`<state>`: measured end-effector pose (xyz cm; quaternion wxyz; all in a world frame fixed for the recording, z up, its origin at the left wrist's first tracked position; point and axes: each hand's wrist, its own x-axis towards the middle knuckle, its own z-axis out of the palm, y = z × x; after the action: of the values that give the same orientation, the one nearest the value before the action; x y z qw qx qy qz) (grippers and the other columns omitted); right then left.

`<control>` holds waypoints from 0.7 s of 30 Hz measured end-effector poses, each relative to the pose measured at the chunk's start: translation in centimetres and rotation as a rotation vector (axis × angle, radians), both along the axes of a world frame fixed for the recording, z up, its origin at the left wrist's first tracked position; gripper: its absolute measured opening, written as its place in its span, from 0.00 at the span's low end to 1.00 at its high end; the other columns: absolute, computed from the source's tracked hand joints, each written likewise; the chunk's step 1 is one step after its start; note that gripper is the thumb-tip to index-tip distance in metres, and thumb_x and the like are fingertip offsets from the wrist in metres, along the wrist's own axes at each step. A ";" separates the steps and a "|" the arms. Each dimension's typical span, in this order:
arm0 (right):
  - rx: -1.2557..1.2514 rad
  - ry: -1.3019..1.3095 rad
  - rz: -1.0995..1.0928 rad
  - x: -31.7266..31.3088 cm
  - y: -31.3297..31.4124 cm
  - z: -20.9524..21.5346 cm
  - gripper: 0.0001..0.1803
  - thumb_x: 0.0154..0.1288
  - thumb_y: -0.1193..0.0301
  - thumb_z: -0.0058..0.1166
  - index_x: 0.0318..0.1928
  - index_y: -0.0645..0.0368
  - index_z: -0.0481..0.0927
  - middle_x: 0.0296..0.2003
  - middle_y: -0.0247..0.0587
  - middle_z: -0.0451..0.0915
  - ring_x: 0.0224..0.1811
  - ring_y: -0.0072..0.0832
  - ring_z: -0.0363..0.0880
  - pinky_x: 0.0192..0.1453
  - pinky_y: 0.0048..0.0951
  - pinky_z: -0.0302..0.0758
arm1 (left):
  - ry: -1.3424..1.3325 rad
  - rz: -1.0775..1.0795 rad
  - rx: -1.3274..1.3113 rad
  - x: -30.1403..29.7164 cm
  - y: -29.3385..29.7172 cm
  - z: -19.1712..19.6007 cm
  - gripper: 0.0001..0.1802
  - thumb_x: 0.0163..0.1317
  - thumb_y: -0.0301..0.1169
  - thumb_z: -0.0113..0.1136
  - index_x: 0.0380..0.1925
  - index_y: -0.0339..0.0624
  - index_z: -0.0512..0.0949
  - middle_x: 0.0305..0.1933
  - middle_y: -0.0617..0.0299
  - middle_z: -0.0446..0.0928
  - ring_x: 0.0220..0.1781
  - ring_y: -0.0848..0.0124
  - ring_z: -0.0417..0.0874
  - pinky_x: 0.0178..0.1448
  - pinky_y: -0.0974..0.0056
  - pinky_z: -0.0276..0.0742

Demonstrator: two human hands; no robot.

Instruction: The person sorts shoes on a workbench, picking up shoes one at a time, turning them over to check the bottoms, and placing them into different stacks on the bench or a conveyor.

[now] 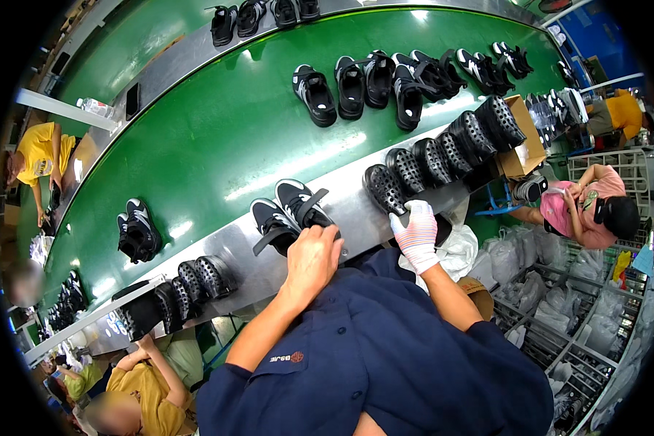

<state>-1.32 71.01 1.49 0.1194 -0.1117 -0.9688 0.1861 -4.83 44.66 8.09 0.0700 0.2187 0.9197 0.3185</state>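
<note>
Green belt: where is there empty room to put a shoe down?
The green belt is bare between the lone pair at left and the sandal row at top. The metal ledge is crowded: perforated shoes and both hands.

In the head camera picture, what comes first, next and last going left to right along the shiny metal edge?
Row of black shoe lasts → left hand on a black-and-white shoe → gloved right hand → long row of black lasts → cardboard box.

glossy green belt (218,138), brushed metal rim (356,211), knit striped glove (418,236), matt black sandals (294,207).
</note>
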 end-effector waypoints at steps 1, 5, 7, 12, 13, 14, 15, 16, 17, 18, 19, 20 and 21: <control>-0.023 0.017 0.026 0.0 0.5 0.6 0.22 0.52 0.66 0.75 0.43 0.61 0.80 0.42 0.51 0.81 0.47 0.52 0.81 0.52 0.47 0.79 | 0.003 0.015 0.080 -0.4 0.5 -0.7 0.20 0.60 0.33 0.71 0.51 0.39 0.82 0.35 0.51 0.79 0.40 0.48 0.83 0.43 0.50 0.82; -0.482 -0.170 0.060 0.5 0.5 6.3 0.23 0.53 0.65 0.76 0.44 0.63 0.81 0.36 0.44 0.82 0.36 0.37 0.82 0.46 0.37 0.80 | -0.357 0.172 0.533 -3.3 4.5 -1.8 0.29 0.68 0.39 0.69 0.64 0.38 0.74 0.52 0.51 0.83 0.50 0.57 0.86 0.47 0.57 0.83; -0.942 -0.403 0.042 0.7 0.3 8.8 0.24 0.59 0.63 0.76 0.47 0.65 0.80 0.33 0.40 0.84 0.32 0.27 0.79 0.42 0.30 0.78 | -0.890 0.261 0.872 -5.2 5.7 0.0 0.34 0.71 0.43 0.68 0.70 0.41 0.68 0.58 0.52 0.80 0.53 0.67 0.84 0.47 0.62 0.83; -0.761 -0.414 0.222 -0.5 -2.7 9.6 0.28 0.71 0.51 0.65 0.52 0.65 0.79 0.34 0.50 0.84 0.34 0.31 0.81 0.44 0.38 0.79 | -0.724 0.353 0.868 -5.6 5.2 -0.9 0.28 0.70 0.41 0.69 0.63 0.38 0.73 0.37 0.59 0.82 0.31 0.76 0.80 0.33 0.68 0.77; -0.832 -0.474 0.212 -0.7 -3.4 9.2 0.27 0.70 0.50 0.66 0.49 0.64 0.80 0.32 0.50 0.84 0.33 0.33 0.81 0.44 0.39 0.79 | -0.677 0.353 0.868 -5.3 4.7 -1.3 0.28 0.70 0.42 0.69 0.62 0.38 0.74 0.36 0.58 0.82 0.29 0.75 0.80 0.32 0.68 0.77; -0.809 -0.500 0.211 -0.7 -3.9 9.1 0.26 0.70 0.50 0.66 0.47 0.64 0.80 0.31 0.52 0.83 0.32 0.36 0.81 0.44 0.39 0.79 | -0.630 0.353 0.867 -4.9 4.2 -1.4 0.28 0.70 0.43 0.69 0.62 0.38 0.74 0.34 0.58 0.82 0.27 0.74 0.80 0.32 0.67 0.77; -0.782 -0.524 0.204 -0.7 -4.2 9.0 0.26 0.70 0.51 0.65 0.45 0.64 0.81 0.30 0.53 0.83 0.32 0.40 0.80 0.43 0.39 0.78 | -0.675 0.370 0.785 -4.7 3.7 -1.1 0.27 0.71 0.43 0.68 0.62 0.37 0.74 0.36 0.57 0.82 0.31 0.74 0.81 0.35 0.66 0.79; -0.724 -0.548 0.227 -0.7 -4.3 8.9 0.25 0.69 0.51 0.66 0.43 0.65 0.81 0.30 0.55 0.83 0.32 0.43 0.81 0.44 0.40 0.79 | -0.720 0.385 0.702 -4.5 2.9 -0.4 0.27 0.71 0.43 0.67 0.62 0.37 0.74 0.38 0.57 0.83 0.35 0.73 0.82 0.39 0.64 0.81; -0.666 -0.571 0.249 -0.7 -4.5 8.9 0.25 0.69 0.51 0.66 0.42 0.65 0.82 0.30 0.57 0.82 0.33 0.46 0.82 0.44 0.41 0.79 | -0.765 0.400 0.618 -4.1 2.0 0.0 0.27 0.72 0.43 0.67 0.62 0.36 0.74 0.40 0.56 0.84 0.39 0.72 0.83 0.42 0.63 0.82; -0.606 -0.593 0.276 -0.9 -4.7 9.0 0.25 0.68 0.51 0.66 0.41 0.65 0.82 0.30 0.59 0.82 0.34 0.49 0.82 0.44 0.42 0.79 | -0.446 0.386 0.470 -3.3 0.9 -0.6 0.27 0.71 0.42 0.68 0.62 0.36 0.75 0.42 0.50 0.84 0.40 0.64 0.86 0.46 0.60 0.83; -0.571 -0.630 0.338 -1.0 -4.7 9.0 0.26 0.68 0.51 0.65 0.41 0.65 0.82 0.31 0.60 0.83 0.36 0.52 0.83 0.44 0.43 0.79 | -0.113 0.406 0.251 -3.1 -0.1 -1.2 0.28 0.67 0.39 0.71 0.61 0.36 0.76 0.41 0.49 0.83 0.43 0.55 0.84 0.51 0.56 0.81; -0.536 -0.667 0.398 -1.3 -4.5 8.9 0.26 0.67 0.50 0.64 0.41 0.66 0.83 0.32 0.61 0.83 0.37 0.54 0.83 0.45 0.44 0.79 | 0.050 0.367 0.089 -3.2 -1.0 -1.8 0.28 0.63 0.37 0.73 0.59 0.35 0.76 0.40 0.50 0.82 0.45 0.53 0.82 0.53 0.54 0.79; -0.498 -0.704 0.462 -1.8 -4.5 9.2 0.26 0.67 0.50 0.64 0.41 0.66 0.83 0.32 0.62 0.83 0.39 0.57 0.84 0.46 0.46 0.79 | 0.210 0.330 -0.074 -3.4 -1.5 -1.7 0.29 0.60 0.35 0.74 0.58 0.35 0.77 0.38 0.50 0.81 0.47 0.50 0.80 0.56 0.52 0.78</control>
<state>-3.07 66.47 10.68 -0.2904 0.0249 -0.8758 0.3848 -8.23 43.16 6.42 -0.0716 0.0943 0.9564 0.2670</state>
